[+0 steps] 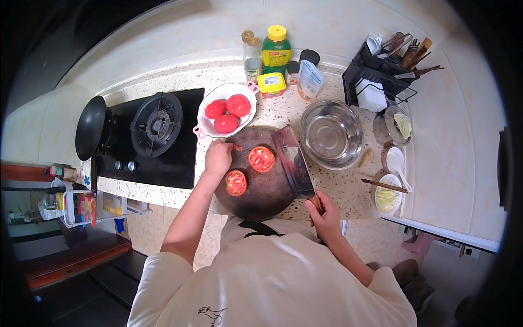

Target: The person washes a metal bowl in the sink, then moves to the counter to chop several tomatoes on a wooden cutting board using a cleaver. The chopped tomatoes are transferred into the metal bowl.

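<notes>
A round dark wooden cutting board [257, 204] lies in front of me at the counter's edge. On it are two tomato halves, cut faces up: one half [261, 159] near the middle, the other half [236, 183] to the lower left. My right hand [325, 214] grips the wooden handle of a broad cleaver [295, 163], whose blade rests over the board's right side. My left hand [218, 157] is at the board's upper left edge, beside a small red scrap [237, 147]. Its fingers are curled and partly hidden, so whether they hold anything is unclear.
A white dish [203, 107] with three whole tomatoes sits beyond my left hand. Right of the board stands a steel bowl [331, 155]. A gas stove [122, 157] with a wok [90, 128] is left; chopsticks [384, 185] cross a small bowl [378, 202] at right.
</notes>
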The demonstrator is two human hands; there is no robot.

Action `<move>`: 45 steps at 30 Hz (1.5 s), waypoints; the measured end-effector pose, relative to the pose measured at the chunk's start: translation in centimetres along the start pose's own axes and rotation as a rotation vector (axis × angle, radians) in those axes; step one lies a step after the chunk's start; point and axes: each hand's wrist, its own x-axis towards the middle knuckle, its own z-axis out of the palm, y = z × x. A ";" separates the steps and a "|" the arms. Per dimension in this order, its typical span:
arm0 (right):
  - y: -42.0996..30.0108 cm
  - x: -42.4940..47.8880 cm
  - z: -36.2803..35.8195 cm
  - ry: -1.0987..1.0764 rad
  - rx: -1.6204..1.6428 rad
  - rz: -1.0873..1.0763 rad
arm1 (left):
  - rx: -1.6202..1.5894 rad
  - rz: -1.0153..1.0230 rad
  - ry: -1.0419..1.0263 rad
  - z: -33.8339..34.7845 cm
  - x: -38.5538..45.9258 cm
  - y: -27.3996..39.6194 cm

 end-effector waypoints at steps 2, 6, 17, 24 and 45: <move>0.5 -0.1 -0.1 0.021 -0.101 -0.108 | 0.112 0.010 0.009 -0.3 -0.6 -0.2; 0.9 -0.1 -0.2 0.033 -0.148 -0.170 | 0.278 -0.116 -0.043 -1.7 -2.0 1.5; -2.1 0.2 0.4 0.033 -0.421 -0.366 | -0.507 -0.129 -0.302 0.6 -0.8 6.4; -3.3 -0.6 1.1 0.002 -0.538 -0.281 | -0.753 -0.351 -0.356 1.0 -1.6 8.2; -1.5 4.1 2.9 -0.010 -0.397 -0.312 | -0.815 -0.519 -0.379 0.8 -2.6 9.5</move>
